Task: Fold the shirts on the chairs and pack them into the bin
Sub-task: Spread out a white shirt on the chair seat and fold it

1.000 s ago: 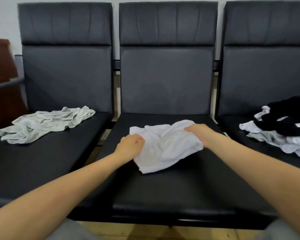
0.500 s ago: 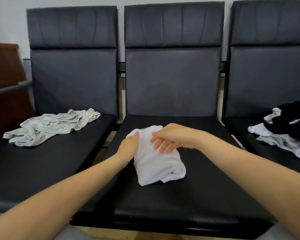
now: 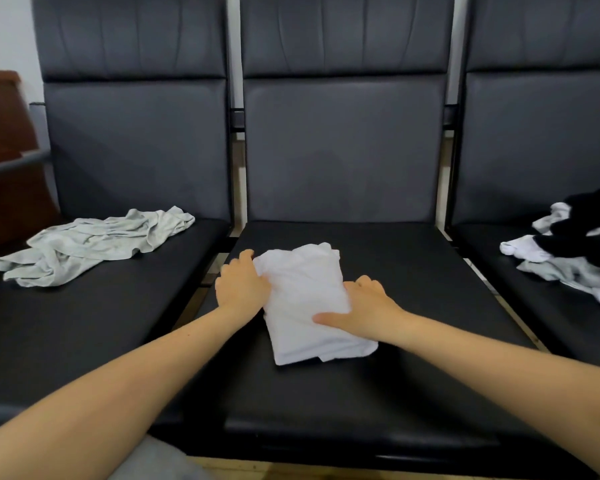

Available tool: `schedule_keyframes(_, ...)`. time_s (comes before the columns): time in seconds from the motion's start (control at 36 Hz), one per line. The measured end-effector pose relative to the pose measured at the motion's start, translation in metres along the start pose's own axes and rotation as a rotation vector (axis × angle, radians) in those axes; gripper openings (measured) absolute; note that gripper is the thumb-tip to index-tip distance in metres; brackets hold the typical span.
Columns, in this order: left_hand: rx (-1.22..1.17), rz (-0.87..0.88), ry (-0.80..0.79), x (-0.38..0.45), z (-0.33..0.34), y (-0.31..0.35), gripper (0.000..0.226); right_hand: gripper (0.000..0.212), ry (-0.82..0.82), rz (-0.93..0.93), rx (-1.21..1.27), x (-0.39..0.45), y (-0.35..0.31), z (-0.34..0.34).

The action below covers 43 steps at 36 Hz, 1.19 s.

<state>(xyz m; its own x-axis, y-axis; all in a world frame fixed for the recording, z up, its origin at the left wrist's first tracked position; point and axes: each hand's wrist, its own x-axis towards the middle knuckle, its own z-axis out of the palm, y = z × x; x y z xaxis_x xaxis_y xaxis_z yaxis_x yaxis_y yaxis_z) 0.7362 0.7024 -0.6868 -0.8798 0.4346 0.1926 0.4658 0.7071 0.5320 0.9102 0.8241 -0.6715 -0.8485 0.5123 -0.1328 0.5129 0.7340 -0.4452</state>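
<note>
The left hand (image 3: 244, 285) lies at the 9 o'clock side of the white shirt (image 3: 309, 303). Its fingers curl over the shirt's left edge and hold it. The right hand (image 3: 362, 310) lies at the 3 o'clock side of the shirt. Its fingers curl round the right edge, and its thumb lies flat on top of the cloth, pointing toward 9 o'clock. I can see no words or labels on the shirt.

The white shirt is folded into a small thick bundle. It sits on the seat of the middle chair (image 3: 378, 382), near the left side of the seat.

At 9 o'clock from the hands, a crumpled grey shirt (image 3: 94, 244) lies on the left chair (image 3: 84, 323). At 3 o'clock, a pile of clothes (image 3: 575, 251) lies on the right chair (image 3: 541, 133). The pile has black, white and grey cloth in it, with the black on top. No writing can be read there either.
</note>
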Motion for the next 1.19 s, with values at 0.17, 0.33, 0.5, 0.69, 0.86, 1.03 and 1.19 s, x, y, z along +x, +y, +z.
schedule_keyframes(0.17,-0.095,0.213,0.214,0.007,-0.011,0.001,0.039,0.044,-0.182,-0.172,0.02,0.001,0.016,-0.035)
schedule_keyframes(0.33,-0.057,0.202,-0.149,-0.007,0.001,0.027,0.027,0.066,0.039,-0.229,-0.227,0.006,0.04,-0.045)
schedule_keyframes(0.5,-0.228,0.129,-0.13,-0.007,0.013,0.034,0.031,0.062,0.397,0.143,-0.16,0.005,0.057,-0.031)
schedule_keyframes(0.69,-0.475,-0.086,-0.011,0.012,0.013,0.039,0.039,0.056,0.414,0.191,-0.32,-0.003,0.076,-0.018)
schedule_keyframes(0.86,0.137,0.238,0.121,0.007,0.013,0.015,0.025,0.066,0.415,0.167,-0.254,-0.007,0.071,-0.014)
schedule_keyframes(1.03,0.033,0.126,0.061,0.007,0.009,0.011,0.038,0.09,0.403,0.3,-0.16,-0.01,0.065,-0.012)
schedule_keyframes(1.19,0.156,-0.072,-0.254,-0.009,0.011,0.038,0.089,0.083,0.282,0.384,0.13,-0.004,0.056,-0.016)
